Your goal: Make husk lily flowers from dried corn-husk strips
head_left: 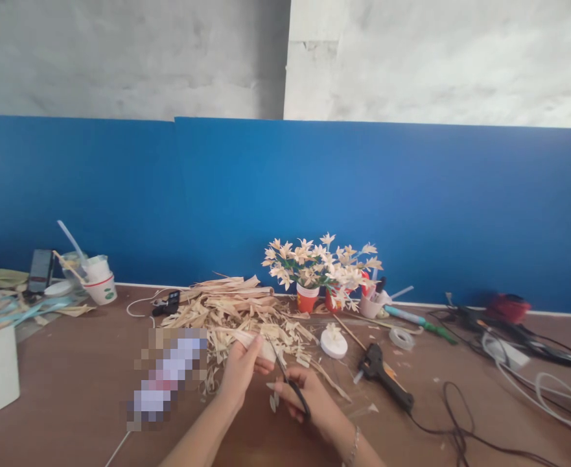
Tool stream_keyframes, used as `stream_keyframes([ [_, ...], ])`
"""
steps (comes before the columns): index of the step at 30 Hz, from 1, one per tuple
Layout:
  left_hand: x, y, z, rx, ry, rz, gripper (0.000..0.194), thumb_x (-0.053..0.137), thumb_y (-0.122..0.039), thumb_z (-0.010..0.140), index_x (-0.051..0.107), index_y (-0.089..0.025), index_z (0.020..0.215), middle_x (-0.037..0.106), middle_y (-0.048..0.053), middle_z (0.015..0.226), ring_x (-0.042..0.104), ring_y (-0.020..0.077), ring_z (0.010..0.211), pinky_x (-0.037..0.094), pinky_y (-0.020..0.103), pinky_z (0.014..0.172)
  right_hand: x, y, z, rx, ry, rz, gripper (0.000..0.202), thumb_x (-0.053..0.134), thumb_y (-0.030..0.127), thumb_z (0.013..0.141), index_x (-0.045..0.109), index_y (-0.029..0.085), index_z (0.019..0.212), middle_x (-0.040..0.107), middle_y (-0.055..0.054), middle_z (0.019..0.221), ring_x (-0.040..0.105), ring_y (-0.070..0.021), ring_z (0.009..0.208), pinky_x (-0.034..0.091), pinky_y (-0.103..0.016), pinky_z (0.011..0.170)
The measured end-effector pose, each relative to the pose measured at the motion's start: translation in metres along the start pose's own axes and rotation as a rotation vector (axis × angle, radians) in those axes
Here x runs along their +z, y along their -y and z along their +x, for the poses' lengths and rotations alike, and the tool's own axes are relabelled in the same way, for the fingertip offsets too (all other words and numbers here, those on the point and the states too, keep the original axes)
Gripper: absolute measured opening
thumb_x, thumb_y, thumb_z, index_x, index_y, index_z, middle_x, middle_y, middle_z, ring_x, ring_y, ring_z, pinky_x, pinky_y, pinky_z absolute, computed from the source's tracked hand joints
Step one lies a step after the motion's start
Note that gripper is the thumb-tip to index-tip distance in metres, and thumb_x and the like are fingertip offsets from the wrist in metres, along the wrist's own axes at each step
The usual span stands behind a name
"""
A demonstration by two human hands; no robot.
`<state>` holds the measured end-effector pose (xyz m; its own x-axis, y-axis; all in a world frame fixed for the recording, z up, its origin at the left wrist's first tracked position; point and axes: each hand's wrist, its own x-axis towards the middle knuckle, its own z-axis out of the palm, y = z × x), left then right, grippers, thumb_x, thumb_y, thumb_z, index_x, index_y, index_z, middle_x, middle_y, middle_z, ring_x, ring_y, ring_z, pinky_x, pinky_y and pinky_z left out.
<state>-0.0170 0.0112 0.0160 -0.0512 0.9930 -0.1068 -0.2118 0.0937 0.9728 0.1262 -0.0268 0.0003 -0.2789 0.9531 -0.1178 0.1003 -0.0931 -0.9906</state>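
In the head view, hold the pale dried husk piece (268, 353) flat in the left hand (239, 366), pinched there between thumb and fingers, free edge facing the right hand. Work the black-handled scissors (295, 389), gripped in the right hand (317, 394), with blades near that edge; cannot tell whether touching. Best to snip short and steady, clear of the pinch. Mind the husk scraps (285, 329) just beyond the left hand and the black glue gun (377, 368) right of the right hand.

Craft workshop, glue gun (381, 371), scissors (295, 391), scraps (289, 335)
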Motion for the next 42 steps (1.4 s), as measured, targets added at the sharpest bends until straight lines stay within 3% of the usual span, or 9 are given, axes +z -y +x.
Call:
stream_keyframes([
  [11, -0.003, -0.004, 0.003, -0.017, 0.050, 0.023, 0.038, 0.061, -0.050, 0.071, 0.051, -0.016, 0.084, 0.062, -0.002, 0.046, 0.061, 0.0142, 0.039, 0.044, 0.018, 0.036, -0.005, 0.000, -0.002, 0.033, 0.043, -0.014, 0.046, 0.066, 0.059, 0.063, 0.053, 0.015, 0.066, 0.041, 0.009, 0.038, 0.030, -0.0031, 0.030, 0.019, -0.016, 0.031],
  [21, -0.013, -0.008, 0.009, -0.092, 0.149, 0.095, 0.045, 0.059, -0.056, 0.069, 0.049, -0.018, 0.091, 0.062, -0.002, 0.047, 0.061, 0.0172, 0.038, 0.040, 0.020, 0.033, -0.011, -0.005, -0.002, 0.037, 0.143, 0.003, 0.039, 0.067, 0.052, 0.065, 0.060, 0.013, 0.068, 0.041, 0.010, 0.037, 0.030, -0.0026, 0.030, 0.020, -0.015, 0.031],
  [32, -0.023, -0.013, 0.013, -0.146, 0.305, 0.182, 0.046, 0.058, -0.059, 0.067, 0.047, -0.019, 0.085, 0.065, 0.000, 0.050, 0.062, 0.0164, 0.038, 0.037, 0.017, 0.033, -0.016, -0.008, -0.003, 0.063, 0.201, -0.067, 0.033, 0.069, 0.045, 0.065, 0.063, 0.014, 0.071, 0.044, 0.008, 0.039, 0.031, -0.0032, 0.031, 0.020, -0.015, 0.031],
  [42, -0.027, -0.012, 0.013, -0.154, 0.387, 0.290, 0.042, 0.054, -0.058, 0.072, 0.045, -0.018, 0.084, 0.065, 0.002, 0.047, 0.062, 0.0170, 0.038, 0.039, 0.017, 0.034, -0.019, 0.003, -0.009, 0.130, 0.260, -0.146, 0.028, 0.066, 0.042, 0.068, 0.060, 0.015, 0.067, 0.044, 0.009, 0.039, 0.033, -0.0031, 0.031, 0.024, -0.014, 0.031],
])
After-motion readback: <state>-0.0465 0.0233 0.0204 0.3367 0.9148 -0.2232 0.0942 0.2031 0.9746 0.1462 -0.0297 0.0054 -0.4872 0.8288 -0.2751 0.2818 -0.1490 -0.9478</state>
